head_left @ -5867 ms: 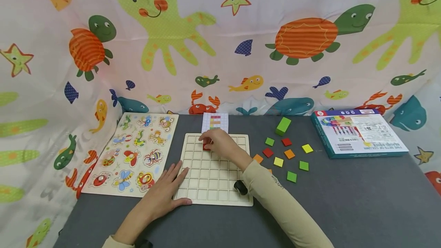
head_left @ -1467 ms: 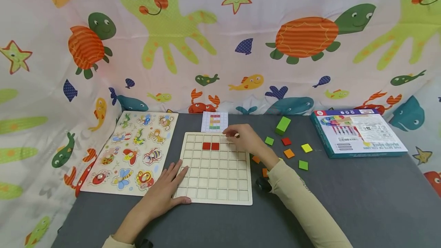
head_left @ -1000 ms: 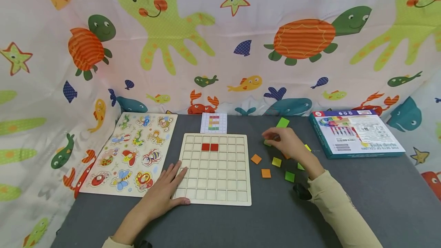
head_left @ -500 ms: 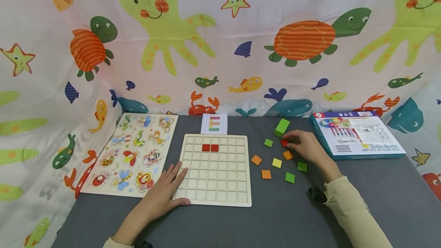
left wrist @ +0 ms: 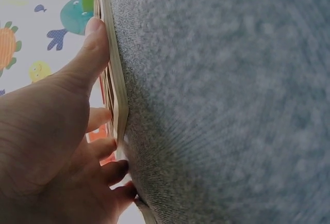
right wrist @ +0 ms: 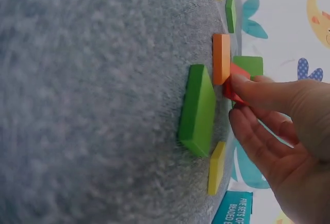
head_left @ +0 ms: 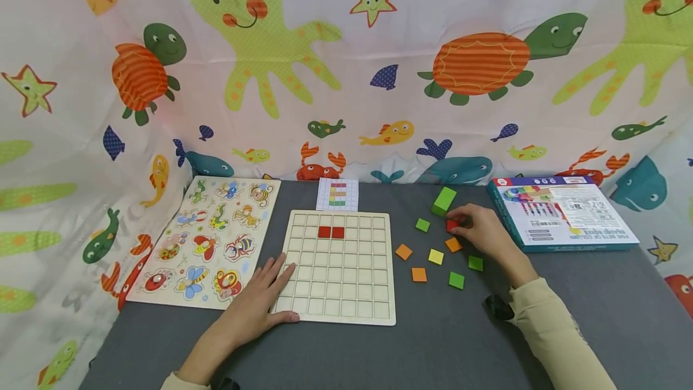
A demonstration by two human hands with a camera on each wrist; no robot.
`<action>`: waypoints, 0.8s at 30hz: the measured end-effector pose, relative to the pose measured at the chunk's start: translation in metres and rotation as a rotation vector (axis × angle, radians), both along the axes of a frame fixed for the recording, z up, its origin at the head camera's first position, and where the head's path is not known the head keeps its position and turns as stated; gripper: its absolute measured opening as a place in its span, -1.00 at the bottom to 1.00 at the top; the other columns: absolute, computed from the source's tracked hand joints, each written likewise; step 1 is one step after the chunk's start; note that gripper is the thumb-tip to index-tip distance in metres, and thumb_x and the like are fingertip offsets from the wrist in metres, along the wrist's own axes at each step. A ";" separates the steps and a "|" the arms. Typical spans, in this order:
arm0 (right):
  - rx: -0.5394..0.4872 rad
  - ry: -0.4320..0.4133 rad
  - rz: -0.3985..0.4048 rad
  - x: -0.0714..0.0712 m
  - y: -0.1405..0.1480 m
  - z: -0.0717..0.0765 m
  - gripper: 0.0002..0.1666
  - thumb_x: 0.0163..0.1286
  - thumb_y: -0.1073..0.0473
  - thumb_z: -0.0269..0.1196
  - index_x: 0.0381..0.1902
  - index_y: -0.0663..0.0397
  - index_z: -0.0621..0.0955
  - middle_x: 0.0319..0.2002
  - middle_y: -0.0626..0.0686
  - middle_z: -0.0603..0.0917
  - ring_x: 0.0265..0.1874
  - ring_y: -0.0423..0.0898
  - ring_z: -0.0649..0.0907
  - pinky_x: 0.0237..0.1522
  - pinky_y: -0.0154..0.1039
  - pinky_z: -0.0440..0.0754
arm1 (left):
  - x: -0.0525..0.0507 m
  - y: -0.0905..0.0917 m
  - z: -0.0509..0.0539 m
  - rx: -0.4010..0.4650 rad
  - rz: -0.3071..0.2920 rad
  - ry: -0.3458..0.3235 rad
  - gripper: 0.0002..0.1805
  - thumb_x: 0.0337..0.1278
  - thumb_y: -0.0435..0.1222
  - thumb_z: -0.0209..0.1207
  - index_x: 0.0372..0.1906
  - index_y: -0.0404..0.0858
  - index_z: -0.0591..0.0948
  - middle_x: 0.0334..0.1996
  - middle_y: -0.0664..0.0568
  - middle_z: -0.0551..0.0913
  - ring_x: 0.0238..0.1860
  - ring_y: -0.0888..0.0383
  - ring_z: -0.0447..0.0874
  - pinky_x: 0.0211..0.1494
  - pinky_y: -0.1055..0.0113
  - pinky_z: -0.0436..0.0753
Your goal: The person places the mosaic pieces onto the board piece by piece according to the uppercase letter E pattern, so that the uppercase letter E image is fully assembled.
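Note:
My left hand lies with spread fingers on the lower left edge of the pale wooden grid board. In the left wrist view, the thumb lies along the board's edge. Two red square tiles sit side by side in the board's second row. Off to the right, my right hand pinches another red tile between thumb and fingertips, close to the table. The right wrist view shows this red tile next to an orange tile, partly covered by the thumb.
Loose green, yellow and orange tiles lie right of the board. A green block stands behind them. A pattern card is behind the board, an insect puzzle at left, a flat box at right.
A second red tile now sits in the board. My right hand has moved from the board's top right to the loose tiles and taken hold of a red one. The left hand stays put.

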State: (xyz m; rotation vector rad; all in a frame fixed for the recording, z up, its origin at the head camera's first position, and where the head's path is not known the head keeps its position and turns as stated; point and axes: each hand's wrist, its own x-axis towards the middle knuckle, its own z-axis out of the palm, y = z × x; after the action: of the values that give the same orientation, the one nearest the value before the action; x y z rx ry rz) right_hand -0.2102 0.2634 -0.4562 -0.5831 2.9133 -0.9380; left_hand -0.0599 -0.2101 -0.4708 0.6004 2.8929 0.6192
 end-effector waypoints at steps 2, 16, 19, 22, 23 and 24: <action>-0.019 0.001 -0.004 0.001 0.000 0.002 -0.68 0.25 0.40 0.36 -0.02 0.29 0.67 -0.20 0.19 0.69 -0.25 0.06 0.64 -0.11 0.09 0.68 | 0.000 0.000 0.001 0.000 -0.001 0.004 0.04 -0.02 0.19 0.32 0.50 -0.25 0.23 0.53 -0.21 0.03 0.50 -0.27 -0.03 0.47 -0.20 0.07; -0.137 -0.038 0.042 0.006 -0.033 0.024 -0.68 0.29 0.41 0.31 0.02 0.33 0.65 -0.24 0.14 0.71 -0.27 0.01 0.67 -0.14 -0.06 0.72 | 0.002 -0.001 0.000 0.001 -0.001 0.003 0.03 0.01 0.19 0.29 0.50 -0.25 0.23 0.53 -0.22 0.04 0.50 -0.28 -0.04 0.46 -0.21 0.09; -0.155 -0.033 0.049 0.009 -0.047 0.024 -0.69 0.28 0.43 0.31 0.00 0.34 0.65 -0.25 0.14 0.71 -0.27 0.03 0.67 -0.14 -0.05 0.72 | 0.001 -0.001 0.000 -0.004 -0.002 0.004 0.03 0.00 0.19 0.30 0.50 -0.25 0.22 0.53 -0.21 0.02 0.51 -0.26 -0.05 0.47 -0.19 0.08; -0.168 -0.010 0.055 0.011 -0.061 0.019 -0.69 0.26 0.44 0.32 -0.02 0.33 0.66 -0.27 0.13 0.71 -0.27 0.02 0.68 -0.16 -0.05 0.72 | 0.001 -0.001 0.000 -0.006 -0.006 0.013 0.04 0.00 0.20 0.30 0.50 -0.24 0.22 0.54 -0.20 0.02 0.51 -0.26 -0.04 0.47 -0.19 0.08; -0.169 -0.003 0.054 0.011 -0.067 0.017 -0.69 0.26 0.43 0.33 -0.02 0.31 0.67 -0.27 0.12 0.71 -0.27 0.01 0.68 -0.16 -0.06 0.72 | 0.001 -0.001 0.000 -0.007 -0.006 0.014 0.04 0.00 0.19 0.30 0.50 -0.25 0.22 0.53 -0.20 0.02 0.50 -0.27 -0.04 0.47 -0.19 0.08; -0.176 0.005 0.056 0.012 -0.072 0.015 -0.69 0.26 0.43 0.33 -0.01 0.30 0.67 -0.27 0.11 0.71 -0.27 0.01 0.68 -0.16 -0.06 0.72 | 0.001 -0.001 -0.001 -0.004 -0.006 0.018 0.04 -0.01 0.19 0.31 0.50 -0.25 0.23 0.53 -0.21 0.03 0.50 -0.27 -0.03 0.47 -0.20 0.09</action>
State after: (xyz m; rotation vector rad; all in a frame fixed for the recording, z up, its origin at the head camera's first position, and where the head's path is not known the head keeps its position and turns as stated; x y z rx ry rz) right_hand -0.1986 0.1913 -0.4413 -0.6725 2.8203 -1.1947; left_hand -0.0586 -0.2115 -0.4713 0.6172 2.9067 0.6100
